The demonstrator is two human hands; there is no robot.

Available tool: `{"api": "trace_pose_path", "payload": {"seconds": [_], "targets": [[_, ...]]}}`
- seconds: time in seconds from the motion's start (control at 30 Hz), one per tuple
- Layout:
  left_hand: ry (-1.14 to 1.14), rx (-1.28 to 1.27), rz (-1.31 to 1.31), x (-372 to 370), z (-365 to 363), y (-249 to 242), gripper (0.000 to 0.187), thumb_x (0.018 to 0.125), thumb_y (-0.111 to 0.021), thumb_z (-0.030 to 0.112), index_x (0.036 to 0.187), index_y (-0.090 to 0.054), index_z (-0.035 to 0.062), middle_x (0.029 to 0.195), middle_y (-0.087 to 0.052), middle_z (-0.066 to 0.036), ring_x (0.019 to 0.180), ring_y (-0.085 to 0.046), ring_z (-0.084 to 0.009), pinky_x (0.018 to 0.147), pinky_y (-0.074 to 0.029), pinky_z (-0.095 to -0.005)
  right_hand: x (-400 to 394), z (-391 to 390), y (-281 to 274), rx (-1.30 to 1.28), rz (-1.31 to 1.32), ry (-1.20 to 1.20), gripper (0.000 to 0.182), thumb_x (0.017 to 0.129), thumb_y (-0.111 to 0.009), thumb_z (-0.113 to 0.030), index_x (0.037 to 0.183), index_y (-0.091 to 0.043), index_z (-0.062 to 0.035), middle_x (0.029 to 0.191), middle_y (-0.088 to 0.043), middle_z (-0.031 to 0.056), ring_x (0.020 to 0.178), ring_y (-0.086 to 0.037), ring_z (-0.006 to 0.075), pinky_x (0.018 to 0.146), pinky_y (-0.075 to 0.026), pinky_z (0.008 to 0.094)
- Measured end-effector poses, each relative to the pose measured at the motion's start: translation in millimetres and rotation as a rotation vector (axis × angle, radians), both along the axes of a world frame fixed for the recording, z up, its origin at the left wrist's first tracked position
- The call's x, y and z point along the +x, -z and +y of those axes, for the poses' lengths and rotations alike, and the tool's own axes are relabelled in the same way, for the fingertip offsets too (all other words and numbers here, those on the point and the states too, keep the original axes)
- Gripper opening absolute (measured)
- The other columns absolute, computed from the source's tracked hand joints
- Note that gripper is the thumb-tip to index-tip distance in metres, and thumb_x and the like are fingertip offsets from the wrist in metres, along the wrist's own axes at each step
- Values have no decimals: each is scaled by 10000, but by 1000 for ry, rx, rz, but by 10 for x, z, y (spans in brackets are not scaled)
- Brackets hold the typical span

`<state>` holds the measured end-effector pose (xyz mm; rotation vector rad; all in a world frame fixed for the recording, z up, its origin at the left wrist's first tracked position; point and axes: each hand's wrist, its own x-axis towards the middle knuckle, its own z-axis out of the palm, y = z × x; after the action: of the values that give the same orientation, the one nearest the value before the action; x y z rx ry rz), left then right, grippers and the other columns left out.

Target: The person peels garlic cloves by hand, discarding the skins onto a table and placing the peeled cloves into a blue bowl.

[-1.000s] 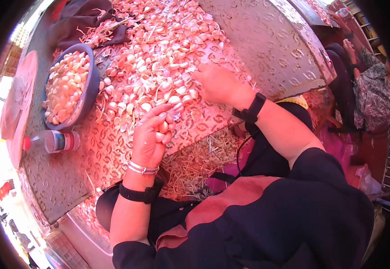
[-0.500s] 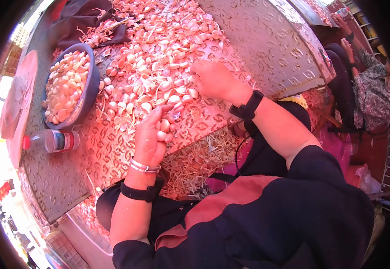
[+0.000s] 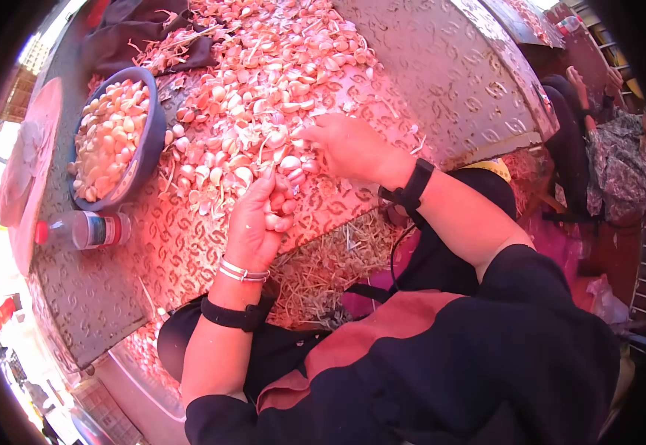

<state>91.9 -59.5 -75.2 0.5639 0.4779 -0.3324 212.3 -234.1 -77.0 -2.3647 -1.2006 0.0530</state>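
Garlic cloves (image 3: 263, 81) lie in a wide heap with loose skins and dry stalks on the patterned metal table. My left hand (image 3: 256, 219) is at the near edge of the heap, palm turned up. Its fingers are curled over a few garlic cloves, largely hidden by them. To the right, my right hand (image 3: 352, 148) reaches over the heap with its index finger stretched out to the cloves. Its thumb and other fingertips are partly hidden. A blue basin (image 3: 156, 122) full of peeled garlic cloves (image 3: 111, 141) sits tilted on the left.
A plastic bottle (image 3: 96, 230) with a red cap lies on its side near the basin. Behind the basin is dark cloth (image 3: 126, 41). Dry stalks and skins (image 3: 330, 274) fill the gap below the table's near edge (image 3: 338, 231). Another person's arm (image 3: 581, 93) shows at the right.
The fingers of my left hand have curled in over the cloves, and the hand has risen slightly. My right hand has gone from a closed shape to a stretched finger, lower and further left.
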Motion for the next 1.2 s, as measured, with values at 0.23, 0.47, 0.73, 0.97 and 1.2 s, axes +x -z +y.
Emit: {"api": "trace_pose_path", "payload": {"seconds": [0.23, 0.47, 0.73, 0.97, 1.2], "targets": [[-1, 203, -2, -27, -87, -126, 178, 918, -516, 155, 1044, -541, 31, 735, -534, -12, 582, -476, -70, 403, -331, -152, 43, 64, -36, 285, 760, 152, 207, 803, -624, -76, 1005, -611, -29, 869, -626, 53, 795, -591, 131, 714, -472, 268], [-73, 339, -109, -46, -242, -164, 155, 906, -541, 128, 1039, -521, 52, 760, -552, -16, 579, -485, -60, 408, -337, -155, -365, 184, -159, 704, 1203, 157, 170, 835, -620, -96, 988, -587, -31, 881, -621, 6, 797, -561, 60, 691, -447, 210], [-151, 470, -109, -96, -260, -123, 141, 893, -564, 137, 1003, -529, 56, 724, -557, -9, 546, -482, -39, 392, -316, -145, -432, 247, -173, 623, 1148, 162, 82, 862, -583, -97, 913, -588, -32, 810, -604, 1, 653, -572, 57, 556, -483, 201], [-103, 752, -177, -107, -201, -83, 101, 862, -590, 114, 948, -573, 63, 649, -533, 23, 485, -415, -6, 399, -296, -137, -437, 260, -184, 458, 679, 104, 74, 871, -560, -85, 830, -574, -26, 659, -588, 33, 556, -575, 79, 477, -480, 205], [-75, 377, -188, -79, -89, -245, 151, 863, -586, 88, 1006, -549, 55, 709, -571, -28, 502, -441, -43, 401, -314, -149, -112, 105, -265, 467, 1287, 48, 61, 855, -580, -79, 877, -590, -22, 733, -618, 51, 630, -611, 97, 561, -514, 217]]}}
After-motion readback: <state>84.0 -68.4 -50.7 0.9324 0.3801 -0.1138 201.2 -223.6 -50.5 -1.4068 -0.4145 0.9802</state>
